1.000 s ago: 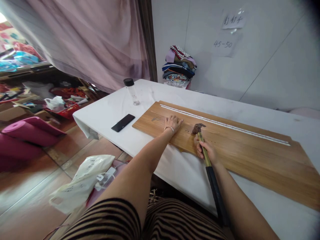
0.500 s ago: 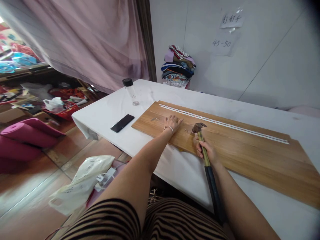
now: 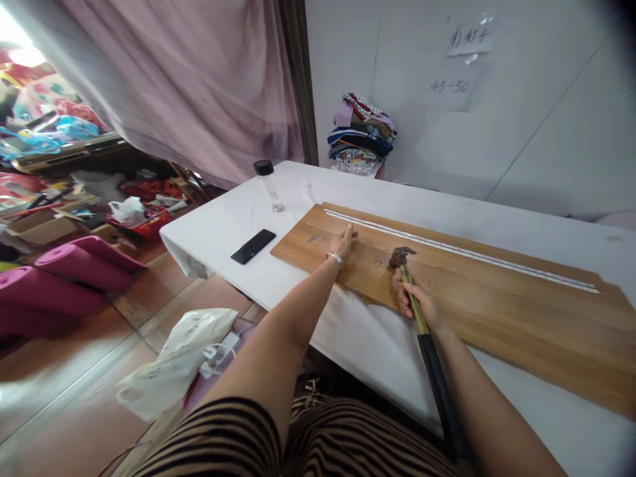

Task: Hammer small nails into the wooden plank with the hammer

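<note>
A long wooden board (image 3: pixel 477 291) lies on the white-covered table (image 3: pixel 298 182). My left hand (image 3: pixel 344 244) is turned on its side over the board's left part, its fingers apart and no object visible in it. Just left of it is a small pile of nails (image 3: pixel 315 238). My right hand (image 3: pixel 416 299) is wrapped round the handle of a hammer (image 3: pixel 421 324) near the head, which sits over the board. Small dark marks (image 3: pixel 378 262) show on the wood between my hands. A white measuring strip (image 3: pixel 457 250) runs along the board's far side.
A black phone (image 3: pixel 253 246) and a clear bottle with a black lid (image 3: pixel 271 189) stand left of the board. Folded clothes (image 3: pixel 362 136) are stacked by the wall. Pink rolled mats (image 3: pixel 74 278) and a plastic bag (image 3: pixel 173 358) lie at the lower left.
My left hand has gone from lying flat, palm down, to turned on its side with the thumb up. My right hand keeps its hold on the hammer. The view has shifted slightly.
</note>
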The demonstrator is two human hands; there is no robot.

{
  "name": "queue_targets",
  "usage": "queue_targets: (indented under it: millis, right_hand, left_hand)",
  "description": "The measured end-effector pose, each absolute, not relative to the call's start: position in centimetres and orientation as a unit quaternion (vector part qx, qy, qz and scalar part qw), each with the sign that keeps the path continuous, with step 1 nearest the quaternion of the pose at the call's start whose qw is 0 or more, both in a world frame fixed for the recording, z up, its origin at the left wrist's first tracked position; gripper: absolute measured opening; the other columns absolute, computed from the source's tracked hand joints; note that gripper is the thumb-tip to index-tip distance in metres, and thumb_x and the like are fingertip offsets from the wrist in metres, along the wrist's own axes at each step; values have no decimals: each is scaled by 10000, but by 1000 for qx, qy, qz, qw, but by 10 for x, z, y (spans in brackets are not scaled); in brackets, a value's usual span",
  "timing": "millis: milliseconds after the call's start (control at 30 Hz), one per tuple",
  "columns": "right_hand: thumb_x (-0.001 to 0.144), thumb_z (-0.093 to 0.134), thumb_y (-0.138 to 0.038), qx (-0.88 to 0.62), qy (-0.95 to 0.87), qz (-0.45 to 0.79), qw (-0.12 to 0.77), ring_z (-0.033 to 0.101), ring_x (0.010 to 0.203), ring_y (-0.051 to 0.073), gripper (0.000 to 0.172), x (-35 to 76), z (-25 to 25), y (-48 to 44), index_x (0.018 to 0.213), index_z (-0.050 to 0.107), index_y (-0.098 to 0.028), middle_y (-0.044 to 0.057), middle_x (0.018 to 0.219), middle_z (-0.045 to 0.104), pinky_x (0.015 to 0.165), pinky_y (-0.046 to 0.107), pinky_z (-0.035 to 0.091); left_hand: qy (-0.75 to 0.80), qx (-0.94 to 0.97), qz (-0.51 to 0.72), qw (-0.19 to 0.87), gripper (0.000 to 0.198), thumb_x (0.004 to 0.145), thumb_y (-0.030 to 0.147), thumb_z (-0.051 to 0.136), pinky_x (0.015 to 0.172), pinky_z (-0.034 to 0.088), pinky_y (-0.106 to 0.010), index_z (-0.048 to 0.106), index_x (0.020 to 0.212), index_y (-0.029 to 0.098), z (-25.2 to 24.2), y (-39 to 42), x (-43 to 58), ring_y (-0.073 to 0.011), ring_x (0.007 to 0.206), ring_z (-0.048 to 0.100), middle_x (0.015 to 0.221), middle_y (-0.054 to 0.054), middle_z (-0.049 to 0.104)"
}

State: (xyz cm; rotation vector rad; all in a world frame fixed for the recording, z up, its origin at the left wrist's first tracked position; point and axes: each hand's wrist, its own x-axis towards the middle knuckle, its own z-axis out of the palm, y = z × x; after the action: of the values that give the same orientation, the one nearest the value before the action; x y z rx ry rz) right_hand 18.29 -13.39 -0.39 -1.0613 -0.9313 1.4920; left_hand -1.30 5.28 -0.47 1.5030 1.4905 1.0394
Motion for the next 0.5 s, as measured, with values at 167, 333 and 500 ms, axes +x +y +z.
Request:
queue_targets:
  millis: [167,333,500]
  right_hand:
    - [809,722,-511,-439,-390,625,515,406,331,96,392,184,-7,-134,1044,560,-243,-104,536,506,368,228,272]
    - [825,710,-492,-440,-389,617,524,399,334,102,363,184,-7,-137,1053,572,-247,-92,550,510,364,242,262]
    - [829,713,-479,-446,-396,600,532,404,342,103,334,183,-3,-140,1034,585,-248,-90,549,506,375,252,262]
  left_hand:
    - [516,450,506,525,852,970,850,331,1051,572,-443,794,1077,143,6,55,-18,-311,1210,755,1194,-202,812]
    - [516,409,537,527,949,1007,820,165,1049,574,-442,786,1031,103,7,53,-21,-313,1181,771,1171,-222,814]
    - [530,429,537,497,983,1006,815,99,1022,579,-459,793,990,119,-2,51,-18,-324,1151,781,1118,-206,825]
